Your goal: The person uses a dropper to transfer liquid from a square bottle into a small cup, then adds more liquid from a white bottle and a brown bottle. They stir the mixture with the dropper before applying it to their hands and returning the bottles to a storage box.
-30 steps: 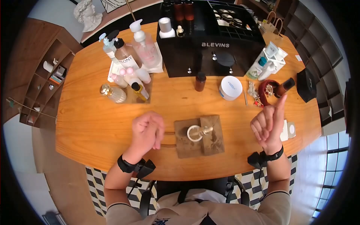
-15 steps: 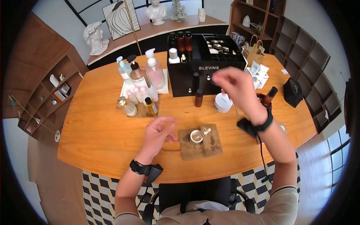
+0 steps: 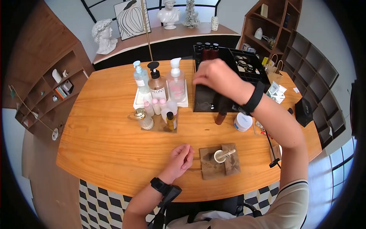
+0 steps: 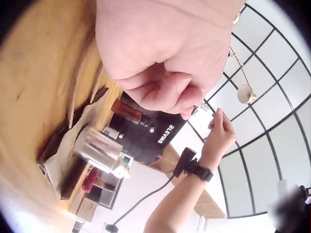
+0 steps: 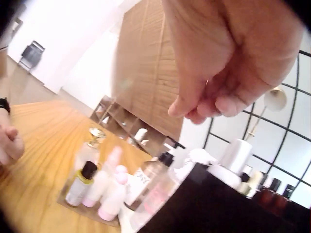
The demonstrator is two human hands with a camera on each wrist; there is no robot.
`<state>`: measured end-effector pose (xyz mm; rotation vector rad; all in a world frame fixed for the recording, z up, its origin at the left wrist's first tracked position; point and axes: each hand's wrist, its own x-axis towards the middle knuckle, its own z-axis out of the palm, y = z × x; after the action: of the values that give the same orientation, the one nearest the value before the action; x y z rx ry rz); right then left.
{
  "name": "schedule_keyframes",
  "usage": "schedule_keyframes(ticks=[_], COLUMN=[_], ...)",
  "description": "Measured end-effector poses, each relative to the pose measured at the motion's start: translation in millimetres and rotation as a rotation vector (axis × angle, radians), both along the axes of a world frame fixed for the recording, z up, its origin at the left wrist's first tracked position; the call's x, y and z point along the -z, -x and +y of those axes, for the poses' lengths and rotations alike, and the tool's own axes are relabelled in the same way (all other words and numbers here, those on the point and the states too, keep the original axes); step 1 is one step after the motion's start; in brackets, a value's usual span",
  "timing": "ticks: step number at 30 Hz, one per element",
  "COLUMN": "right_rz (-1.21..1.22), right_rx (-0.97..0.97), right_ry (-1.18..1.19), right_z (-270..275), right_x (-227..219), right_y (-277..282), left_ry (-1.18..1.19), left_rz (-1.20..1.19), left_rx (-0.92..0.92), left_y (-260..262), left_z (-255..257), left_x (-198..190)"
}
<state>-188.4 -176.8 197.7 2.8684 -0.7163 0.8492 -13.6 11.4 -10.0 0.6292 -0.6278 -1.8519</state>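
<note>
My right hand (image 3: 223, 78) is raised over the left part of the black BLEVINS organizer (image 3: 202, 100), its fingers bent downward with nothing between them. Below those fingers, in the right wrist view, a white bottle with a silver cap (image 5: 235, 158) stands on the organizer; the hand hides it in the head view. Loosely curled and empty, my left hand (image 3: 180, 162) is low over the table, left of a brown paper mat (image 3: 209, 168). On that mat sits a small glass vessel with a pale rim (image 3: 220, 156), a pale-topped stick leaning out of it.
Pump bottles (image 3: 158, 86) stand on a white tray at the back left, with small pink-capped bottles (image 3: 155, 107) and a yellow dark-capped bottle (image 3: 171, 123) before them. An amber bottle (image 3: 220, 118) and a white jar (image 3: 243, 123) stand before the organizer. A black box (image 3: 304, 113) lies far right.
My right hand has swung from the table's right side up and left over the organizer, its raised index finger now bent. My left hand has moved right, towards the mat. The head view has tilted up.
</note>
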Motion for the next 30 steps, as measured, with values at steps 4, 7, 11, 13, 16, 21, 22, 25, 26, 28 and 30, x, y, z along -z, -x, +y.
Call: schedule_keyframes(ticks=[4,7,11,13,16,21,22,25,26,28,30], right_rz=[0.457,0.603,0.618,0.516,0.450,0.399,0.349,0.209,0.135,0.093,0.033], right_rx=[0.122,0.299,0.320,0.234,0.257,0.183,0.105,-0.039,-0.117,-0.158,-0.222], right_ry=[-0.138,-0.239,-0.415,-0.473,-0.449,-0.378,-0.389,-0.431,-0.455,-0.483,-0.485], right_z=[26,31,11,10,17,43,52,82,90,102,111], right_x=[26,39,62,66,71,49,39,12,8,6,7], right_y=[0,24,63,70,76,70,68,59,57,52,52], left_ry=[-0.025,-0.046,-0.056,-0.036,-0.058,0.104,0.224,0.463,0.461,0.803,0.813], left_rz=[-0.002,0.090,0.112,0.125,0.046,-0.052,-0.091,-0.430,-0.431,-0.807,-0.830], left_rx=[-0.001,0.007,0.011,0.022,0.029,0.002,0.002,-0.208,-0.201,-0.303,-0.250], left_y=[-3,-5,-4,-4,-5,-14,-15,1,6,12,10], left_z=[-2,-5,-5,-5,-5,-7,-8,-15,-19,-26,-26], left_x=[2,3,2,4,3,2,-3,-37,-49,-69,-65])
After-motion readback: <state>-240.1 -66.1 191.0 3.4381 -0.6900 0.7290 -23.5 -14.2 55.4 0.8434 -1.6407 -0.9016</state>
